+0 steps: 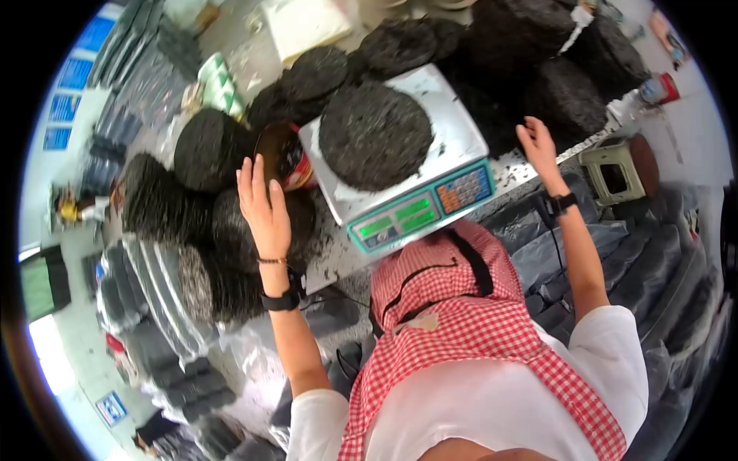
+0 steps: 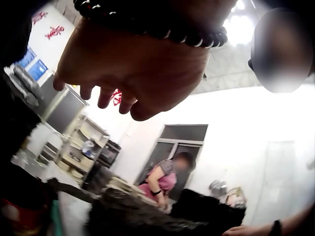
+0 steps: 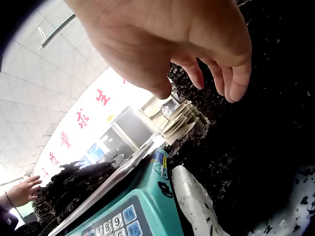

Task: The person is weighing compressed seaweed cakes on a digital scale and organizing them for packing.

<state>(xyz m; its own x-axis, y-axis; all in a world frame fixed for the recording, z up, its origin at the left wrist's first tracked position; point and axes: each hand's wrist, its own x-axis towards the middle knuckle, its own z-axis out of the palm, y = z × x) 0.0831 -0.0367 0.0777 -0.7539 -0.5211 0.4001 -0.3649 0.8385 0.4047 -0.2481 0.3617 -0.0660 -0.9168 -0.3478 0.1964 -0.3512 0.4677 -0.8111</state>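
A round dark cake of shredded material (image 1: 377,135) lies on the steel pan (image 1: 455,115) of a green-edged scale (image 1: 423,206), whose displays are lit. My left hand (image 1: 265,215) is held to the left of the scale above dark stacks, fingers extended, holding nothing; the left wrist view shows its palm (image 2: 133,69). To the scale's right, my right hand (image 1: 540,150) hangs with relaxed, slightly bent fingers and nothing in them. In the right wrist view that hand (image 3: 182,49) is near a dark mass (image 3: 246,137), and I cannot tell whether it touches.
Dark round stacks (image 1: 211,150) stand left of the scale, and more dark cakes (image 1: 400,46) lie behind it. A red-labelled container (image 1: 296,157) is by the pan's left edge. A stool (image 1: 615,173) stands at right. Plastic-wrapped bundles surround the table. Another person (image 2: 162,179) is in the background.
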